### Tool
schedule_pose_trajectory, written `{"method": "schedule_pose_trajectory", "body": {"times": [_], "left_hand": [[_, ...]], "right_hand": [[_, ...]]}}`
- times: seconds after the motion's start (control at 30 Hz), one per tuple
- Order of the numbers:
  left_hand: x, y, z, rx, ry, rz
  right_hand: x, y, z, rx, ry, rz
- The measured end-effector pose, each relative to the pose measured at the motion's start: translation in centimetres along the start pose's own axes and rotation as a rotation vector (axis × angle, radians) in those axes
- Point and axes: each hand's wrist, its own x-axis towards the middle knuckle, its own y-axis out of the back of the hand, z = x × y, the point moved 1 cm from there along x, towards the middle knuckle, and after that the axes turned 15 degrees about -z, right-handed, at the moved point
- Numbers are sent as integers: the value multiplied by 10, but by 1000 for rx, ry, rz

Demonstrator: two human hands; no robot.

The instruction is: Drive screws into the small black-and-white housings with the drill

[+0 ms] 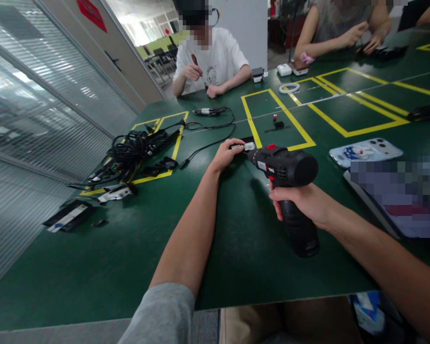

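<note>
A black cordless drill (283, 167) with red parts is in my right hand (301, 200), whose fingers wrap round its grip. The drill's front end points left and meets a small dark piece with a white label (249, 146). My left hand (229, 154) is closed on the left side of that piece, fingers over its top, on the green table (215, 267). Whether the drill's tip touches the piece is too small to tell.
Tangled black cables (129, 148) lie at the left, near a black labelled packet (69, 215). A black-and-silver tool (206, 112) with a cord lies ahead. A phone (365, 152) is at the right. Across the table a person (215, 57) holds a screwdriver (194, 59).
</note>
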Motion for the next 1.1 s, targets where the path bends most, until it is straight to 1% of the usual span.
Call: {"method": "schedule_pose_trajectory", "body": {"times": [0.2, 0.37, 0.87, 1.1], "left_hand": [[0, 0, 3, 4, 18, 0], [0, 0, 2, 26, 15, -5], [0, 0, 1, 26, 15, 8], [0, 0, 2, 46, 19, 11]], "right_hand": [[1, 1, 1, -14, 2, -1], [1, -1, -1, -19, -18, 10], [0, -1, -3, -43, -8, 3], [0, -1, -3, -19, -12, 8]]}}
